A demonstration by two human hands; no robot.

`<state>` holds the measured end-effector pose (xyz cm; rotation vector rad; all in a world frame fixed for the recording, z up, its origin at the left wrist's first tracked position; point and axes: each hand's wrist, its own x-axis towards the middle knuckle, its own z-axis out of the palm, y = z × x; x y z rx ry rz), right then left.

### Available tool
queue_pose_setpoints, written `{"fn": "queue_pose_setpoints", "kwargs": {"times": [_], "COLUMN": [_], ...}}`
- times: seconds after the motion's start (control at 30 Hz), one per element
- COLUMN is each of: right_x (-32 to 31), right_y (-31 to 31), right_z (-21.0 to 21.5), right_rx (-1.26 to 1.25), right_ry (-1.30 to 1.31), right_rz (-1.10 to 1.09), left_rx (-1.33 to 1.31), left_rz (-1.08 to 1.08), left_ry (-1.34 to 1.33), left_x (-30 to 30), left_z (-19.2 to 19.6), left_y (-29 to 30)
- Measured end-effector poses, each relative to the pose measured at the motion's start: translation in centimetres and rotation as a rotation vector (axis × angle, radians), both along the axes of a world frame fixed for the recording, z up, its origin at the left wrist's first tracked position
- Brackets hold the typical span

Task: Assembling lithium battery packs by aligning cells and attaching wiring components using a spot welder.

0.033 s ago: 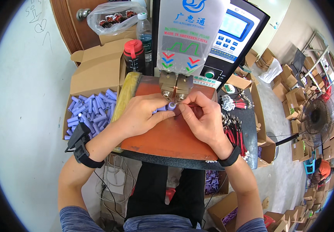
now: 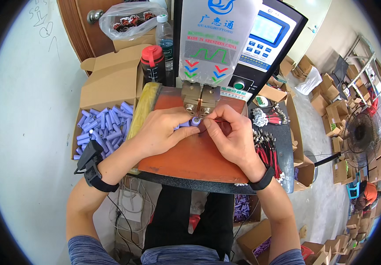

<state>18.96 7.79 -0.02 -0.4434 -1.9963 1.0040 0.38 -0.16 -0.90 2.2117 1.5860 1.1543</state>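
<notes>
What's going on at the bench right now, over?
Left hand grips purple cell under welder head. Right hand pinches thin wire at its end. Nothing in the way.

Both forearms forward, left hand and right hand in pinching grip, fingertips together.
</notes>
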Motion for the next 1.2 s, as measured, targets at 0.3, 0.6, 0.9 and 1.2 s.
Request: {"fn": "queue_pose_setpoints", "kwargs": {"times": [0.3,0.6,0.9,1.2], "right_x": [-0.1,-0.5,-0.5,-0.5], "right_y": [0.4,0.4,0.3,0.2], "right_z": [-0.8,-0.9,-0.7,-0.5], "right_rx": [0.065,0.087,0.134,0.165], "right_ry": [0.012,0.010,-0.012,-0.014], "right_rz": [-0.017,-0.050,-0.082,-0.086], "left_rx": [-0.024,-0.074,-0.112,-0.030], "left_rz": [0.034,0.035,0.029,-0.009], "left_ry": [0.038,0.023,0.002,0.010], "left_x": [0.4,0.4,0.4,0.1], "left_z": [0.6,0.9,1.2,0.7], "left_y": [0.1,-0.1,-0.3,-0.1]}}
